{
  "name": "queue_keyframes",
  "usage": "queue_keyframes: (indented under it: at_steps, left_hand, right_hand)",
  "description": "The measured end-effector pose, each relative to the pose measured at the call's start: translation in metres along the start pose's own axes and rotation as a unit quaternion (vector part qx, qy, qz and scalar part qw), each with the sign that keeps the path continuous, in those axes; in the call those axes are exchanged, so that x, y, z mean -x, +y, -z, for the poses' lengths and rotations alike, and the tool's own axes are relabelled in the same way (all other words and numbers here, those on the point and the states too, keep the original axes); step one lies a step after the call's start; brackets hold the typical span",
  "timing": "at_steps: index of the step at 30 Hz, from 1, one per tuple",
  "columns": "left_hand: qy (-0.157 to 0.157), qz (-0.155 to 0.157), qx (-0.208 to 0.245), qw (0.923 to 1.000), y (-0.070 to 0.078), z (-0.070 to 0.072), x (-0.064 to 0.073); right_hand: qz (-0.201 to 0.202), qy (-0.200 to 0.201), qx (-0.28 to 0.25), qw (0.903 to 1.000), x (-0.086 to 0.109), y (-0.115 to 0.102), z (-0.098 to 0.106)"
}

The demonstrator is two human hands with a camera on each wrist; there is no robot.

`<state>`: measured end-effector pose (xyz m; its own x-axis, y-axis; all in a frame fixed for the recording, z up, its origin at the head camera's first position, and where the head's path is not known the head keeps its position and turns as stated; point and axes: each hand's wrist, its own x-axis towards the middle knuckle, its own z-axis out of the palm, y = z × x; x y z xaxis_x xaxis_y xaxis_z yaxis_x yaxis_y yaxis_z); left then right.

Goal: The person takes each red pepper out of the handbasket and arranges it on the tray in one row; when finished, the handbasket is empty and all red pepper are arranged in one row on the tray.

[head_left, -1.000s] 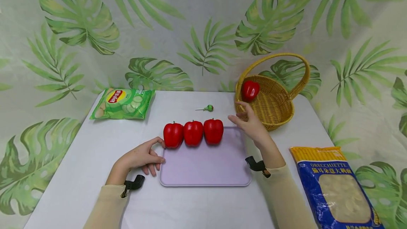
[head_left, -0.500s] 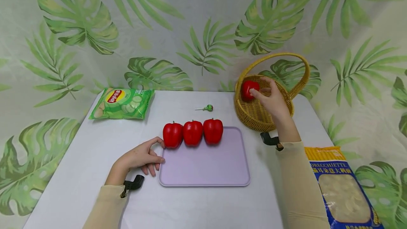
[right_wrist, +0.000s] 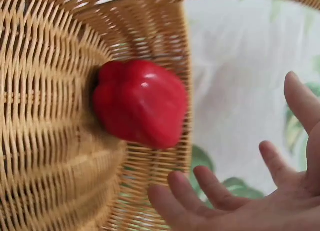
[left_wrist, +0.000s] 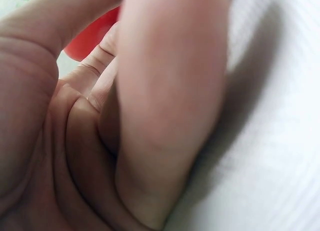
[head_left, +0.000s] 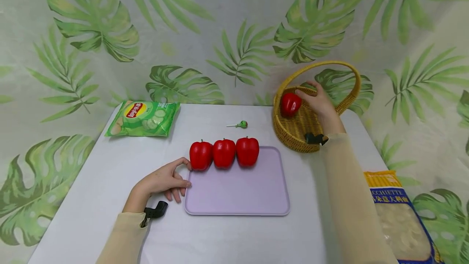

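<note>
Three red bell peppers stand in a row along the far edge of a lilac tray. At the tray's left edge, my left hand rests with thumb and forefinger apart. Its forefinger reaches close to the leftmost bell pepper; whether they touch cannot be told. Another red bell pepper lies inside a wicker basket, against its wall. My right hand is over the basket, under the handle, to the right of that pepper. In the right wrist view its fingers are spread, apart from the pepper, holding nothing.
A green crisp packet lies at the back left. A small lollipop lies behind the tray. A blue and yellow pasta bag is at the right, partly hidden by my right sleeve. The basket's tall handle arches above its opening.
My right hand has moved right and back from the basket's left rim, past the bell pepper in it, to the basket's right side. My left hand and the tray have stayed put.
</note>
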<state>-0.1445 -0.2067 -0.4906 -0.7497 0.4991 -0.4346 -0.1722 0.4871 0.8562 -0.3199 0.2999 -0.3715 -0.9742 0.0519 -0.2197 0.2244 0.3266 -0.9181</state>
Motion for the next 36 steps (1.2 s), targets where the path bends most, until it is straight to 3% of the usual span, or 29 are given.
queue_keyframes:
  at_steps: [5,12,15,25,36]
  left_hand:
    - [0.002,0.001,-0.003,1.0000,0.001,0.000,0.000]
    - [0.002,0.006,0.002,1.0000,0.002,0.000,-0.001]
    - [0.002,0.008,0.003,1.0000,0.001,0.000,-0.001]
    - [0.003,0.006,0.003,1.0000,0.000,0.000,-0.002]
    - [0.005,0.006,0.000,1.0000,-0.003,0.000,-0.002]
  right_hand:
    - [-0.038,-0.028,-0.045,0.9979,-0.010,0.002,0.002]
    - [-0.075,-0.043,-0.030,0.9958,-0.024,0.013,0.002]
    - [-0.090,-0.049,-0.051,0.9935,-0.031,0.018,0.001]
    - [-0.113,-0.075,-0.117,0.9838,-0.048,0.033,-0.003]
    - [-0.111,-0.083,-0.107,0.9845,-0.051,0.032,-0.008]
